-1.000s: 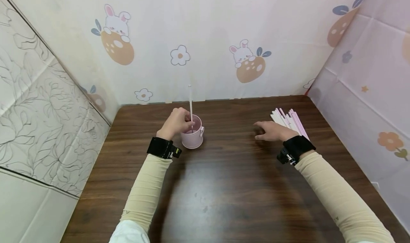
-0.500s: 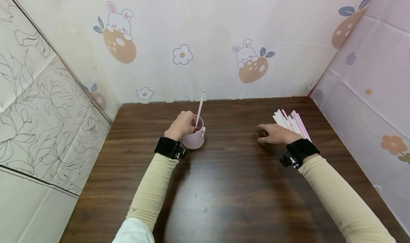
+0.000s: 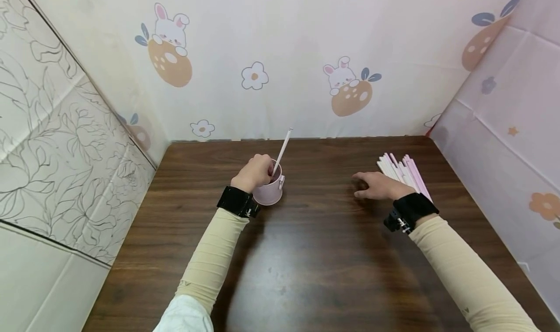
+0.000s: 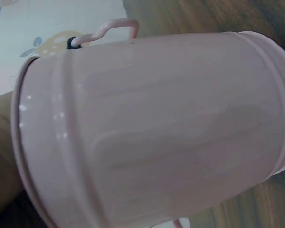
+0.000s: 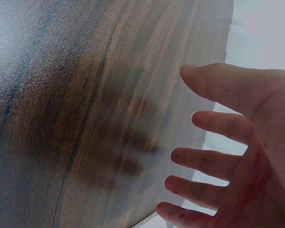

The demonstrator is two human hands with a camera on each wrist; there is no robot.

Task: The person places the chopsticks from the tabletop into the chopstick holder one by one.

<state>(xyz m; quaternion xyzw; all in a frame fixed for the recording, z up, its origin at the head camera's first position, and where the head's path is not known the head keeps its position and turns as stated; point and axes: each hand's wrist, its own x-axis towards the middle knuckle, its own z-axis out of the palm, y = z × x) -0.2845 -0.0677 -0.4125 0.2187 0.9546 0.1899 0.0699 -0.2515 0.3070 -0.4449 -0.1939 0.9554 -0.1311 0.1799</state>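
My left hand (image 3: 258, 170) reaches over the rim into a small pink metal bucket (image 3: 268, 195) standing on the table. A thin white straw (image 3: 283, 151) rises out of the bucket at the hand's fingers, tilted to the right; the fingertips and the straw's lower end are hidden inside. In the left wrist view the bucket's side (image 4: 171, 123) and its bent wire handle (image 4: 116, 26) fill the frame. My right hand (image 3: 375, 185) hovers low over the table, holding nothing. In the right wrist view the right hand (image 5: 232, 156) shows its fingers spread and relaxed.
A bundle of white and pink straws (image 3: 403, 171) lies at the back right, beyond and beside the right wrist. The dark wood table (image 3: 315, 254) backs onto a wall cloth (image 3: 297, 103) with rabbit prints, and walls flank it on both sides.
The left hand has moved slightly right and deeper into the bucket. The straw has sunk a little and swung from nearly upright to leaning right. The right hand has barely moved.
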